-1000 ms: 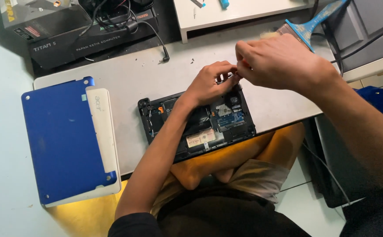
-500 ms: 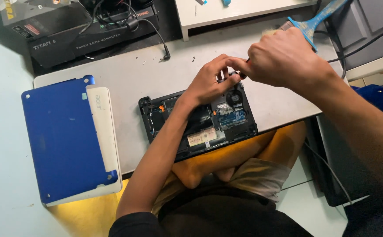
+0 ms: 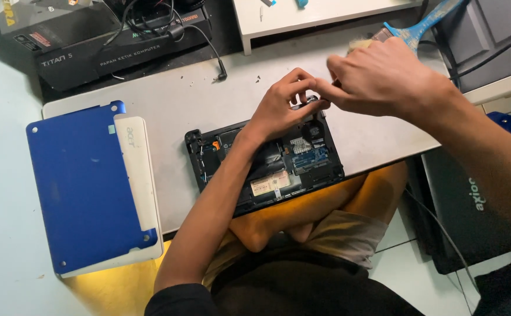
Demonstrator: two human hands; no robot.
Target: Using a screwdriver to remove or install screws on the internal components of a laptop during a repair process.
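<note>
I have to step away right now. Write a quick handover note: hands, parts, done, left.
Left hand and right hand: fingertips pinched together over the far right corner of the opened laptop base; what they grip is hidden.
Laptop base lies on the grey board, internals exposed.
Done: the blue bottom cover is off, lying left of the base over a white panel.
Left: the corner work; boards are in place.

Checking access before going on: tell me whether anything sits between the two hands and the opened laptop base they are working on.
Nothing visible does. The left hand and right hand already meet at the far right corner of the opened laptop base, fingertips pinched together there. The blue lid lies off to the side, and the cable plug rests clear on the board.
</note>
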